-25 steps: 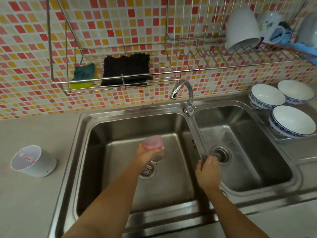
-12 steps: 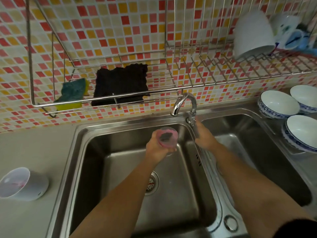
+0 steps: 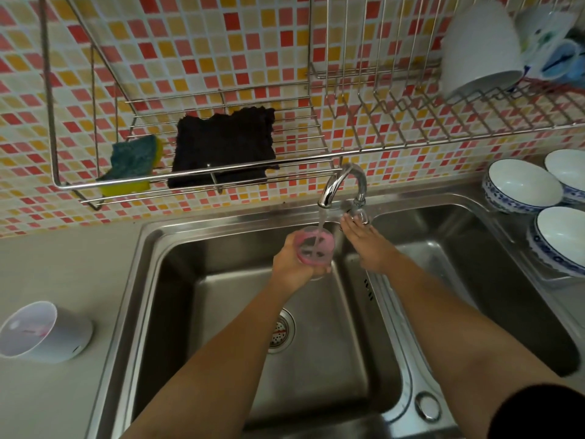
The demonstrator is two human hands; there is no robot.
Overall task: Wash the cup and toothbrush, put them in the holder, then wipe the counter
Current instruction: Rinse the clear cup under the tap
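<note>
Raised pink cup (image 3: 315, 247) in left hand (image 3: 292, 269) under the faucet (image 3: 345, 180); moved right hand (image 3: 364, 243) to its base; started water (image 3: 321, 221) into cup.

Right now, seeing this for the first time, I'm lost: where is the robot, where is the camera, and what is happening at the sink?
There is no robot here: these are a person's two bare arms. The one picture of this moment comes from a camera worn on the person's head, looking forward and down. The left hand grips a pink cup under water running from the tap, over the left basin of the steel sink. The right hand reaches to the tap's base with its fingers straight. On the counter at the left stands a white holder. White bowls sit at the right. A sponge and a black cloth lie on the wall rack.
</note>
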